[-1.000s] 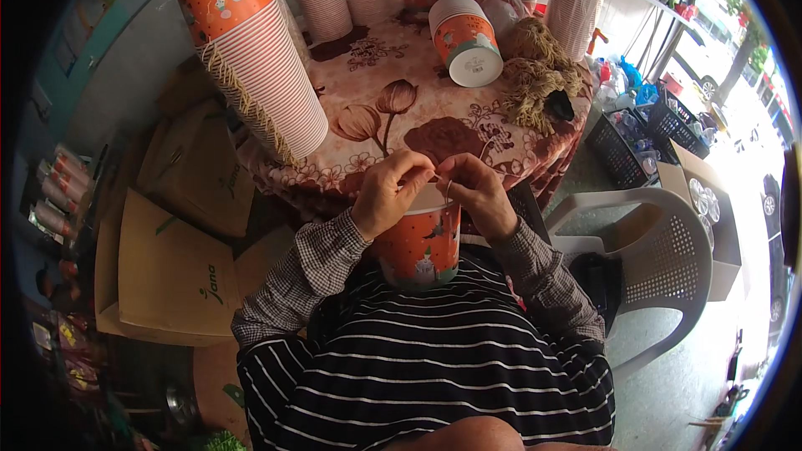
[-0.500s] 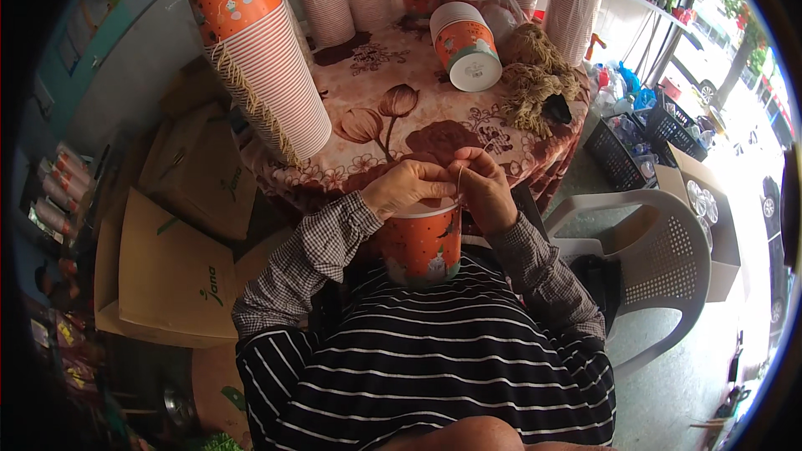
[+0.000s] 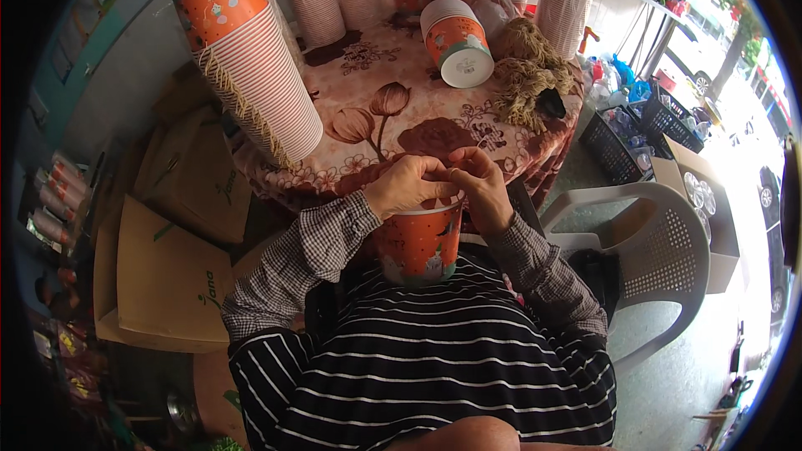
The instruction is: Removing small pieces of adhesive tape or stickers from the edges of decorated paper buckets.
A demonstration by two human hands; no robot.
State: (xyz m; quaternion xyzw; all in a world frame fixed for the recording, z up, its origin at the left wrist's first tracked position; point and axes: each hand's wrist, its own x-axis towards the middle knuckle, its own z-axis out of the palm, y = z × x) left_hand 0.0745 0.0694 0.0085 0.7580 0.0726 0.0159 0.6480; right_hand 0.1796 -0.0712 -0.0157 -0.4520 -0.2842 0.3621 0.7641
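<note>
An orange paper bucket (image 3: 415, 244) with a green base and a white rim stands upright against my striped lap, below the table edge. Over its rim, my left hand (image 3: 411, 186) is closed in a pinch, with the fingertips meeting those of my right hand (image 3: 482, 185). My right hand is likewise pinched, at the right side of the rim. Between them is a thin cord, mostly hidden by the fingers. At the left of the table leans a tall stack of nested paper buckets (image 3: 266, 88), with braided twine hanging along its side. A tangled twine bundle (image 3: 528, 88) lies at the table's right.
A few nested buckets (image 3: 464, 65) lie tipped on the flowered tablecloth (image 3: 355, 159). Several wrapped bucket stacks (image 3: 313, 4) line the back. Cardboard boxes (image 3: 171, 276) stand at left. A plastic chair (image 3: 660, 238) and black crates (image 3: 614, 146) are at right.
My hands stay at the bucket's rim with small finger movements; the cord strand by my right fingers shows less. The whole view has shifted slightly.
</note>
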